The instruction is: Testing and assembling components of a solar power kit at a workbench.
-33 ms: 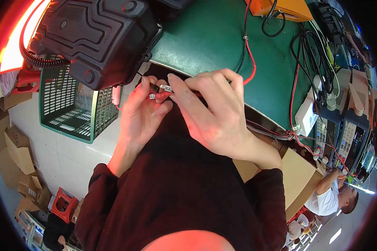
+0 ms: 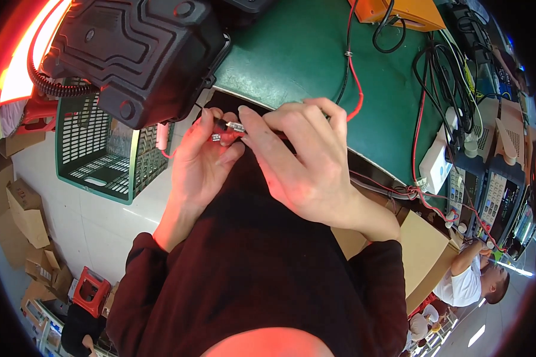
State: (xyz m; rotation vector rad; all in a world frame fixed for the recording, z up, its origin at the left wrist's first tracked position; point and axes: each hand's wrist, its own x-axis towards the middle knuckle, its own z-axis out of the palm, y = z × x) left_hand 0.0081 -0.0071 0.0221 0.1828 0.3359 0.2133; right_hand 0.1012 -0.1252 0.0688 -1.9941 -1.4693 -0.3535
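Observation:
My left hand (image 2: 199, 169) pinches small black and red wire connectors with shiny metal ends, one of them a black connector (image 2: 220, 125). My right hand (image 2: 304, 160) has its thumb and fingertips closed at a metal terminal (image 2: 235, 127) beside them, partly hiding it. Just above and left of my hands is a large black plastic case (image 2: 137, 65), from which a thin black wire runs toward my fingers. A pink cylinder (image 2: 162, 135) with a red lead hangs below the case, by a green slatted basket (image 2: 92, 172).
The green bench top (image 2: 298, 59) carries an orange unit (image 2: 414, 15), cables, a white power strip (image 2: 438, 154) and instruments (image 2: 491, 199). Cardboard boxes (image 2: 27, 220) and a red stool (image 2: 90, 291) stand on the left. A co-worker in white (image 2: 464, 276) is at lower right.
The pink cylinder has shifted very slightly to the left. My hands hold almost the same pose, with only a tiny movement at the connectors between my fingertips.

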